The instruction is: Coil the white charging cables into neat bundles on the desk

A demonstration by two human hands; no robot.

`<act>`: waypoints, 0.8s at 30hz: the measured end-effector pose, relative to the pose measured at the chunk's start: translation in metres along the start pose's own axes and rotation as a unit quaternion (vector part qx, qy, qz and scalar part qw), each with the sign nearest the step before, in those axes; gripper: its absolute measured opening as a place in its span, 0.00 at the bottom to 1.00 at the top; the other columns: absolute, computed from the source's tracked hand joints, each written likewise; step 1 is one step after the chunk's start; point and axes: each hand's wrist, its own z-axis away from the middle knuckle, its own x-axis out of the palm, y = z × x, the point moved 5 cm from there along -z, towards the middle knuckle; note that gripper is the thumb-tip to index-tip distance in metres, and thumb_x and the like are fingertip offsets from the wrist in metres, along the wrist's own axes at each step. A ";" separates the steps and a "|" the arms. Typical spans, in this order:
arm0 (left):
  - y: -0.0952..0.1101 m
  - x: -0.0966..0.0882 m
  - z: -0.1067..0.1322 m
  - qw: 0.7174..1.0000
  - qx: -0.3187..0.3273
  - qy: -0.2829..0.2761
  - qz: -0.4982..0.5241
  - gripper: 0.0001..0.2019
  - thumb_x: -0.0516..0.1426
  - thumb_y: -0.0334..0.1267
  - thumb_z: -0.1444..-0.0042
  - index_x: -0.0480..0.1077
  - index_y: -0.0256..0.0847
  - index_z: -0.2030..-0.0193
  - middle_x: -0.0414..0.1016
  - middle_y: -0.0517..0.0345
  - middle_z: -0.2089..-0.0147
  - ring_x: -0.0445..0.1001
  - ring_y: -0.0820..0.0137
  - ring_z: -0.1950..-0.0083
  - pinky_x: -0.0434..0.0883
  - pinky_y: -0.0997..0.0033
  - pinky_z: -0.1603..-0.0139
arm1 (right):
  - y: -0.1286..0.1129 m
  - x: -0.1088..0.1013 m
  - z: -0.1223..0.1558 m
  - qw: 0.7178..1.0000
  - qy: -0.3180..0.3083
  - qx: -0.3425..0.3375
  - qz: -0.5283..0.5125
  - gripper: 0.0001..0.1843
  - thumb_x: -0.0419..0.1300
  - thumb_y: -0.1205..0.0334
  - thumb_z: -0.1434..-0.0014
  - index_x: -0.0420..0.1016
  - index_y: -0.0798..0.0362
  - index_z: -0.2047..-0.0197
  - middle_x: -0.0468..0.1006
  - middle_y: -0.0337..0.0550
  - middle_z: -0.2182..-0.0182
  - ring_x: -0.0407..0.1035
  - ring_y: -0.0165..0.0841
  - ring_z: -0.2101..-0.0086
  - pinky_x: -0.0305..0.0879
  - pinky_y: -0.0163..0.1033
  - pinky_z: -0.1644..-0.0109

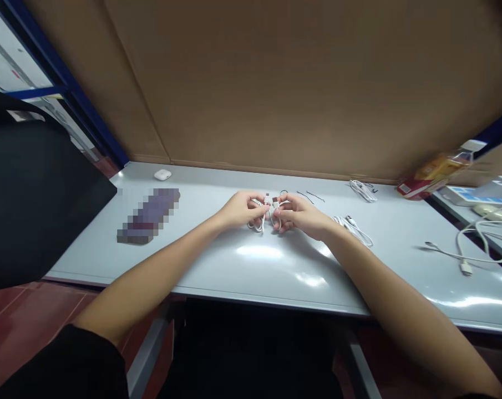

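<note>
Near the middle of the table, my left hand (246,209) is closed on a white USB cable (257,226), whose loops hang below the fingers. A small white plug end stands up at these fingertips. Close beside it, my right hand (299,215) pinches a white USB plug (275,203) with a length of white cord under it. Whether both ends belong to one cable cannot be made out. Behind my right hand lie thin black ties (315,196). Another coiled white cable (354,228) rests partly hidden by my right forearm.
The glossy table (234,277) meets a brown panel (275,94) at the back. A white earbud case (162,175) and a blurred-out purple item (151,215) lie left. Rightward are a bundled cable (362,190), a bottle (436,173) and a loose cable (466,267).
</note>
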 end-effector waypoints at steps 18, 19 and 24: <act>-0.004 0.000 -0.006 0.993 0.109 -0.007 0.038 0.10 0.71 0.40 0.52 0.85 0.37 0.64 0.85 0.43 0.48 0.84 0.53 0.47 0.79 0.54 0.45 | -0.001 -0.010 -0.004 0.982 0.047 -0.079 0.163 0.07 0.62 0.61 0.38 0.66 0.47 0.59 0.79 0.38 0.69 0.78 0.37 0.69 0.76 0.44 0.64; -0.005 0.000 -0.006 0.993 0.110 -0.005 0.038 0.10 0.71 0.40 0.52 0.85 0.37 0.64 0.85 0.43 0.50 0.84 0.53 0.47 0.79 0.54 0.44 | -0.001 -0.010 -0.004 0.981 0.041 -0.084 0.172 0.07 0.62 0.61 0.38 0.66 0.46 0.59 0.79 0.38 0.69 0.78 0.37 0.68 0.75 0.43 0.65; -0.005 -0.001 -0.007 0.996 0.087 0.003 0.023 0.12 0.71 0.42 0.50 0.83 0.36 0.63 0.86 0.46 0.57 0.83 0.60 0.57 0.78 0.63 0.57 | -0.007 -0.006 0.000 0.975 0.025 -0.095 0.197 0.06 0.60 0.59 0.37 0.67 0.48 0.58 0.79 0.41 0.61 0.78 0.35 0.67 0.74 0.41 0.65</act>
